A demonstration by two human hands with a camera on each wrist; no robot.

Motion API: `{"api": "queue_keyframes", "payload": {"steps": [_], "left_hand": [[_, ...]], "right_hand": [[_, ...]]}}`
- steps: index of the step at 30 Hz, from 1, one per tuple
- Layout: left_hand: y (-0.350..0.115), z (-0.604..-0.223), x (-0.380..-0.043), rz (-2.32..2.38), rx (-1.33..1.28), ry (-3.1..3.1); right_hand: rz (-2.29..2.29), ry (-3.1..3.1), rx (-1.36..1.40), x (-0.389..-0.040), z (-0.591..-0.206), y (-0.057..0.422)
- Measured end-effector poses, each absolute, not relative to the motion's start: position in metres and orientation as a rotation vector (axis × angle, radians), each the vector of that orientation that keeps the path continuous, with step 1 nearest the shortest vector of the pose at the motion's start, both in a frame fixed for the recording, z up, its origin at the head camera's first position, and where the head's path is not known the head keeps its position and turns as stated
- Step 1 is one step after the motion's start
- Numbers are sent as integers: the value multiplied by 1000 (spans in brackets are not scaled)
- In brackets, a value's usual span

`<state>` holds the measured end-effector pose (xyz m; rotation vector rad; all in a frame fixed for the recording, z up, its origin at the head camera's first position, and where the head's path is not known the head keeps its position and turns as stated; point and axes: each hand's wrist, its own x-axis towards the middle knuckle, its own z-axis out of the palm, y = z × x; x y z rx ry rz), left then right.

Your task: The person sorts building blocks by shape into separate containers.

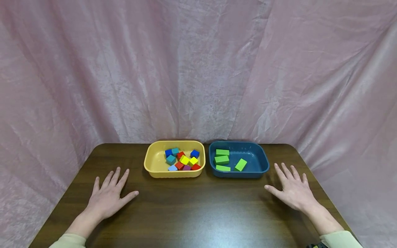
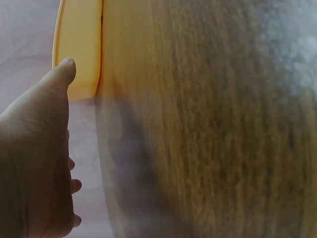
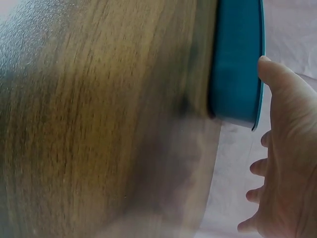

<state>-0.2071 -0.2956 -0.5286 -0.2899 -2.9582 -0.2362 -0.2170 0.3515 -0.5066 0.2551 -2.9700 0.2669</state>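
Note:
My left hand (image 1: 107,196) is spread with straight fingers over the left part of the table, holding nothing. Nearest to it is a yellow tray (image 1: 149,162), which contains several small cubes in blue, teal, red, yellow, light blue and purple, among them a yellow cube (image 1: 184,160). On the other side, my right hand (image 1: 294,193) is likewise spread and holds nothing, just right of a dark blue tray (image 1: 255,172). Several light green rectangular blocks lie in that tray, one green block (image 1: 240,165) apart from the rest. Both wrist views show each hand apart from its tray.
The two trays stand side by side at the back edge of a dark brown wooden table (image 1: 186,213), a narrow gap between them. Behind and around the table hangs a pink curtain (image 1: 198,69). A dark object (image 1: 317,245) shows by the right sleeve.

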Motion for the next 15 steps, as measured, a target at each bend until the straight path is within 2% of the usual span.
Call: {"api": "queue_keyframes", "payload": {"steps": [15], "left_hand": [[-296,-532,-205,-239,-286,-2955]], "right_hand": [[249,-2978,255,-216,-508,349]]}}
